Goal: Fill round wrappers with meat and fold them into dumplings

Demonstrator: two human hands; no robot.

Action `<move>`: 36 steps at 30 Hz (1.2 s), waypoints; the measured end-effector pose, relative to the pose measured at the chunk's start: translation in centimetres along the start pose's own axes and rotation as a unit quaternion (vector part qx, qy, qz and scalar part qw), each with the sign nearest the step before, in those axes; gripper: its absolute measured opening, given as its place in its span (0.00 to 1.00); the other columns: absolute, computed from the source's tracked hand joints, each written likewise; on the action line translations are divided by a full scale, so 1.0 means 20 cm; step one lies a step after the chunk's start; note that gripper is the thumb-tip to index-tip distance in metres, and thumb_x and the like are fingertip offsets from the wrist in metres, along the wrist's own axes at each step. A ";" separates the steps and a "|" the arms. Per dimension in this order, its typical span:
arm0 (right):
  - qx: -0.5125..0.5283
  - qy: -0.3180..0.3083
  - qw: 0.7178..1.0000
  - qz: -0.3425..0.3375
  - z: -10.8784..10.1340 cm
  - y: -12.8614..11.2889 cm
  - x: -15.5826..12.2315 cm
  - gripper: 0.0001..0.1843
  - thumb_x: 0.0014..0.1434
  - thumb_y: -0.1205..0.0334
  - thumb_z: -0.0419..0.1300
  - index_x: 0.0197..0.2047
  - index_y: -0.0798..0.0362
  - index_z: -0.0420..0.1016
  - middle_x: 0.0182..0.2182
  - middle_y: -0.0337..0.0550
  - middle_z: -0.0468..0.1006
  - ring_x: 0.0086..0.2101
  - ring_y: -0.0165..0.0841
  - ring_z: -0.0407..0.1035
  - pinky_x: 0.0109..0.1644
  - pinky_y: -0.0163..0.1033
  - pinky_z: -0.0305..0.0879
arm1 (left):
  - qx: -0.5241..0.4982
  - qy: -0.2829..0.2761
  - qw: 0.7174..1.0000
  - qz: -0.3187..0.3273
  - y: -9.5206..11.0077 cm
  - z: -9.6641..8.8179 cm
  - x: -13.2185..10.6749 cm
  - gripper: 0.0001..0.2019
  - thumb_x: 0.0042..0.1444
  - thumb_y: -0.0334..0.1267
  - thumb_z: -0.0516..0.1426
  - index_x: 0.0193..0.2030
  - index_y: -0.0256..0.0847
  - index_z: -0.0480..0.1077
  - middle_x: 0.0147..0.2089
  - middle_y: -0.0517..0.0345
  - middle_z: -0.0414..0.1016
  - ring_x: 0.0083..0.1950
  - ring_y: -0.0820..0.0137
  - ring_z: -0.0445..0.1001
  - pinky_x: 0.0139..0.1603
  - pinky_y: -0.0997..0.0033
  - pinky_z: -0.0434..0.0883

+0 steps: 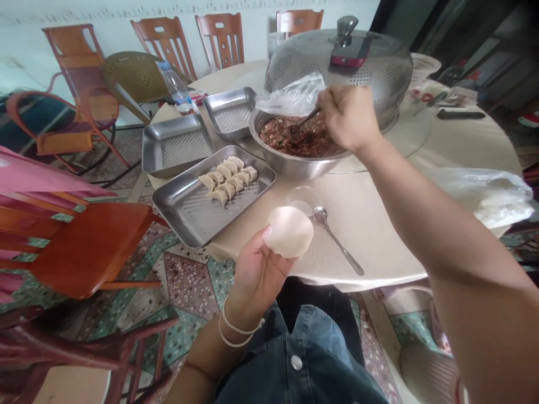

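Observation:
A round dumpling wrapper (pixel 290 231) lies across the fingers of my left hand (pixel 259 275), its thumb pressing the wrapper's edge. My right hand (pixel 351 115) is closed round the dark handle of a utensil (pixel 310 115); its far end sits in the minced filling (pixel 295 137), so I cannot make out its full shape. That filling is in a wide steel bowl (pixel 303 165). Left of the bowl, two rows of folded dumplings (pixel 229 179) rest in a steel tray (pixel 185 216). A metal spoon (pixel 339 241) lies on the table beside a small clear dish (pixel 303 193).
Two more steel trays, one at the left (pixel 177 140) and one farther back (pixel 231 112), stand near a plastic bottle (pixel 174 87). A perforated metal dome (pixel 290 56) with a phone (pixel 349 53) on it rises behind the bowl. Plastic bags (pixel 501 196) lie at the right.

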State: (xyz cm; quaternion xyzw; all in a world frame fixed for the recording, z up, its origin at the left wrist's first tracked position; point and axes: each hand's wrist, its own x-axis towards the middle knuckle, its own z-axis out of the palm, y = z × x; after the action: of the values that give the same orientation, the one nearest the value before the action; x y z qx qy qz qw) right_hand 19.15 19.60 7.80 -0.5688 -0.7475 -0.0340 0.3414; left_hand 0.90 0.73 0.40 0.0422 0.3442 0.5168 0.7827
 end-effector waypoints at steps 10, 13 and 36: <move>0.142 -0.043 0.986 0.073 -0.02 -0.02 -0.05 0.18 0.66 0.61 0.53 0.23 0.50 0.67 0.23 0.38 0.75 0.24 0.26 0.67 0.35 0.35 0.63 | -0.016 -0.017 0.999 -0.026 -0.01 0.01 -0.01 0.21 0.66 0.35 0.45 0.62 0.34 0.65 0.50 0.48 0.80 0.58 0.60 0.74 0.62 0.58 0.71; 0.185 -0.040 0.974 0.121 -0.01 0.01 -0.04 0.17 0.64 0.62 0.54 0.23 0.53 0.69 0.21 0.38 0.75 0.21 0.22 0.65 0.31 0.32 0.60 | -0.013 -0.013 1.000 -0.016 -0.01 0.01 -0.01 0.21 0.65 0.34 0.45 0.62 0.35 0.65 0.49 0.49 0.81 0.58 0.61 0.75 0.62 0.58 0.70; 0.405 0.115 0.881 0.215 -0.16 0.12 -0.24 0.14 0.62 0.64 0.56 0.24 0.51 0.68 0.16 0.38 0.69 0.17 0.23 0.58 0.24 0.37 0.55 | 0.095 -0.121 0.982 0.105 0.09 0.06 0.14 0.20 0.67 0.41 0.43 0.56 0.39 0.70 0.61 0.53 0.73 0.66 0.62 0.66 0.64 0.59 0.68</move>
State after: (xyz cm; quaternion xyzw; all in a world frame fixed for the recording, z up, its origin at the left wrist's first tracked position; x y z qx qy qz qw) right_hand 23.24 15.04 6.70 -0.5194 -0.5109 0.2812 0.6246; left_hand 0.88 4.18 0.77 0.2148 0.2884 0.5517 0.7525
